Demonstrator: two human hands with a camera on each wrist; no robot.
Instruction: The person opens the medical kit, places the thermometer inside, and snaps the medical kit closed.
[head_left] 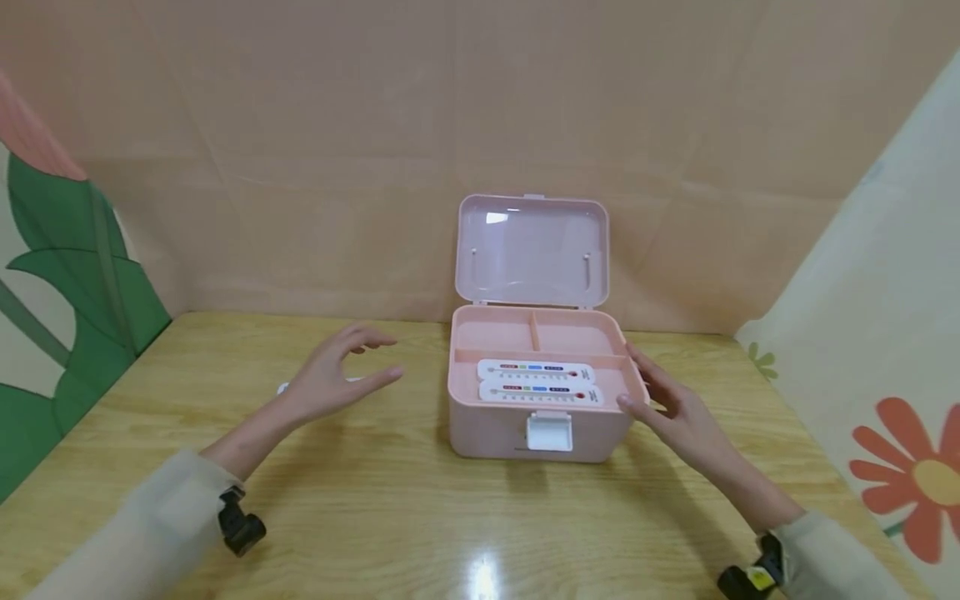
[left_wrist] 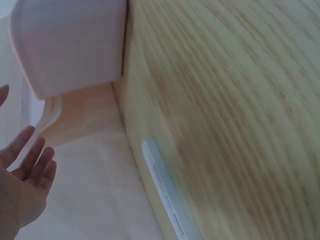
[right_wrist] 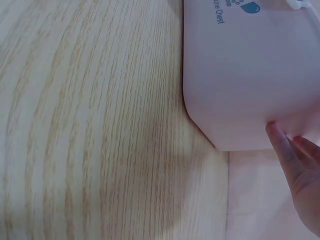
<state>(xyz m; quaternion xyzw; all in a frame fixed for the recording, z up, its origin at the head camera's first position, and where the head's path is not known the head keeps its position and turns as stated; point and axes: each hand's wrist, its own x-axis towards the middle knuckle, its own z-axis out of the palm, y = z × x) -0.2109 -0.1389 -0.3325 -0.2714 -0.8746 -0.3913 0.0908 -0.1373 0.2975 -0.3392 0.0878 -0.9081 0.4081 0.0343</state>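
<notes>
A pink medicine box [head_left: 487,433] stands on the table with its lid [head_left: 532,250] raised at the back. Two white strip thermometers, an upper one [head_left: 517,374] and a lower one [head_left: 517,400], lie side by side in the tray's front compartment. My right hand [head_left: 686,421] holds the box's right side, thumb at the front corner and fingers along the side wall. To the left of the box, my left hand [head_left: 326,379] is in the air with fingers spread, holding nothing. Partly hidden behind it, a white strip [left_wrist: 165,190] with faint markings lies on the table.
The wooden table [head_left: 397,517] ends at a plain beige backdrop [head_left: 337,208] close behind the box. A white latch [head_left: 550,433] sits on the box front. Two dividers separate the tray's compartments. Printed cloths hang at both sides.
</notes>
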